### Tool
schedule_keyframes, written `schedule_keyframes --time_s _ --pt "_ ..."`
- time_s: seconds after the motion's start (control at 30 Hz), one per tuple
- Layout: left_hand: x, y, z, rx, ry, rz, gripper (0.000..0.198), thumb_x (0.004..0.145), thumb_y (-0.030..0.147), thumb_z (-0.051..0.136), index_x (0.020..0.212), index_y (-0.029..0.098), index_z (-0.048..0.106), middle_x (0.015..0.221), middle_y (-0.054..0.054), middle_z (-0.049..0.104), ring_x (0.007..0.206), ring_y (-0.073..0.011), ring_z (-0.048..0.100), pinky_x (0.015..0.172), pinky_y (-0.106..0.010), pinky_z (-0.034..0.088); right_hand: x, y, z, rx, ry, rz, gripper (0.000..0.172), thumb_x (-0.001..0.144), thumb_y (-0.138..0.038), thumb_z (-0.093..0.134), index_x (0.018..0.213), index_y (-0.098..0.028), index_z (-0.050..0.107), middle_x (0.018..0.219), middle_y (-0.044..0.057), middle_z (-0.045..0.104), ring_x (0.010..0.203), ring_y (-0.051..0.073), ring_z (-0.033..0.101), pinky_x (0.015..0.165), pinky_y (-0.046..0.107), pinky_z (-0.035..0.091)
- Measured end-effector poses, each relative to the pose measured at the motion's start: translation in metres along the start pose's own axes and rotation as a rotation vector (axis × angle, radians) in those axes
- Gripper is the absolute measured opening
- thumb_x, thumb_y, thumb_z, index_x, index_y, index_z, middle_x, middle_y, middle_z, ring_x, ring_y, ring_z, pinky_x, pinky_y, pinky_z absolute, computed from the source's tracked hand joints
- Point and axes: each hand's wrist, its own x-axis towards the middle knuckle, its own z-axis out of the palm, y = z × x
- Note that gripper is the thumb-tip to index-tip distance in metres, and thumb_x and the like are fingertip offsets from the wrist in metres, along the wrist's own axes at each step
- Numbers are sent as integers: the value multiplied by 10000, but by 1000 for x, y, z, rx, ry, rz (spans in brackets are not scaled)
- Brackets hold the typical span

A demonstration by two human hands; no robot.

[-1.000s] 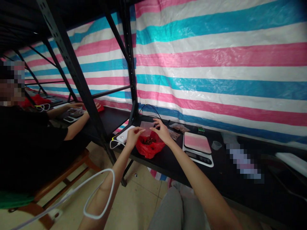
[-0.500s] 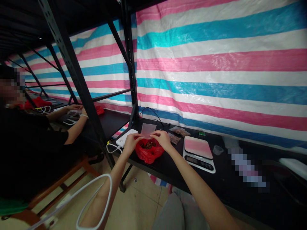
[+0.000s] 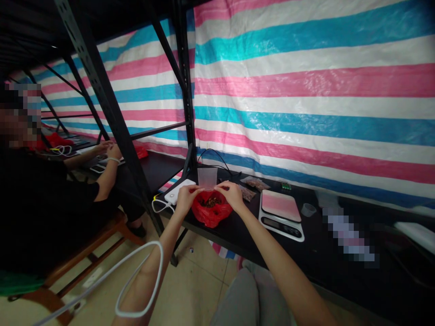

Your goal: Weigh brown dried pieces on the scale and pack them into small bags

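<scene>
Over the far side of the red bag, I have the left hand and right hand pinching 1 clear pouch by its near corners; I'd want both pinches light and level, so nothing creases.

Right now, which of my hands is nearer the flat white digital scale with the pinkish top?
Right. Your right hand is left of the scale, by the right side of the red plastic bag; your left hand is farther left, by the bag's left side.
</scene>
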Motion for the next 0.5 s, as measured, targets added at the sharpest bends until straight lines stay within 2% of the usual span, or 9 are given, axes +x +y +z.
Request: schedule_keyframes --time_s 0.13,0.23,0.33,0.5 --pt "1 -2 3 48 -8 -14 225 708 360 612 730 162 719 722 -52 709 665 -181 633 632 -257 454 0 -3 -2 -18 -25 -51 127 759 -293 602 696 -261 707 793 -19 712 755 157 644 702 253 444" --pt "1 -1 4 106 42 -1 207 704 356 623 726 173 717 727 -48 708 680 -178 632 650 -255 447 1 -7 -4 -29 18 -46 108 747 -281 616 684 -256 700 794 -21 708 758 154 640 701 251 442" --pt "0 1 4 128 70 15 198 711 354 620 719 179 715 724 -41 707 674 -168 627 651 -248 440 2 -12 -3 -36 -13 -85 114 749 -267 612 672 -252 694 795 -24 704 768 150 636 719 253 438" --pt "-3 -1 -1 152 98 31 213 720 363 612 721 176 712 726 -42 705 674 -164 619 656 -249 434 -1 -14 5 -71 41 -64 124 752 -278 605 660 -251 683 795 -21 700 769 158 633 715 264 434"
